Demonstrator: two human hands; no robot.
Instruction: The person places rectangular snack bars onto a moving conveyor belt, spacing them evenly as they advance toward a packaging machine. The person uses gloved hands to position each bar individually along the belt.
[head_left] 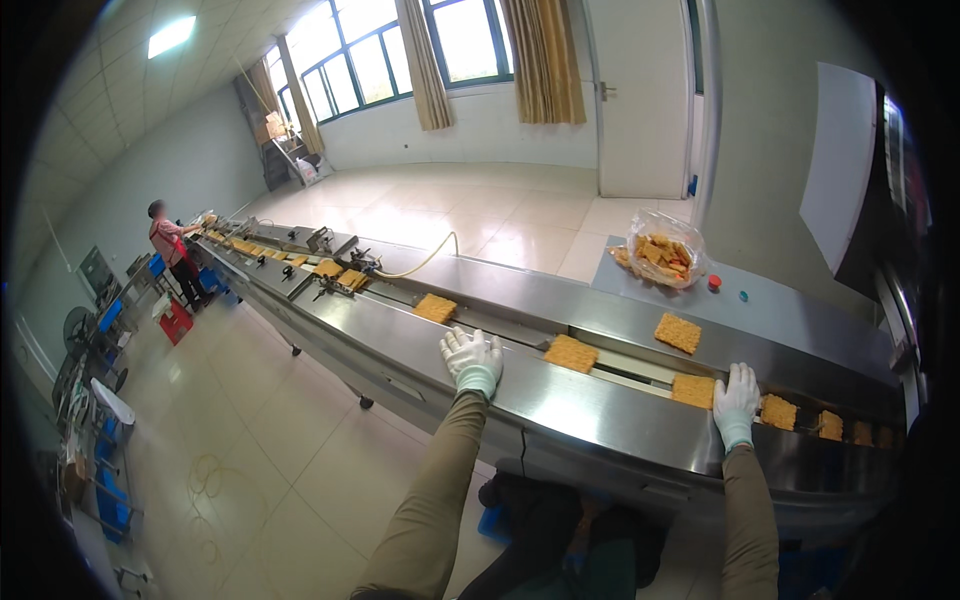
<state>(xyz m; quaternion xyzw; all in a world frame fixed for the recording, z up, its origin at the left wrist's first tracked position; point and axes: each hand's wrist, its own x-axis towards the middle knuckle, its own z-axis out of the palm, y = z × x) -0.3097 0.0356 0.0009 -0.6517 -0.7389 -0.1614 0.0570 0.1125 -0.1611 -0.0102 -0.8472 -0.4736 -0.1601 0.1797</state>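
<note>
Both hands wear white gloves with pale green cuffs. My left hand [470, 360] lies on the near steel edge of a long conveyor [590, 415], fingers spread and nothing in them. Just beyond it, a square golden-brown cake with a rough, noodle-like surface [435, 308] sits in the channel, and a similar cake [571, 353] lies to its right. My right hand [737, 405] reaches over the channel with fingers stretched out, between one cake [693, 390] on its left and another cake [778, 411] on its right. One more cake [677, 333] rests on the far steel ledge.
A clear plastic bag of broken pieces [662, 255] stands on the grey surface beyond the conveyor, beside a red cap-like item [714, 283]. Black clamps and a hose [425, 270] sit along the line. At its far left end, a person [172, 250] stands near a red stool [174, 320].
</note>
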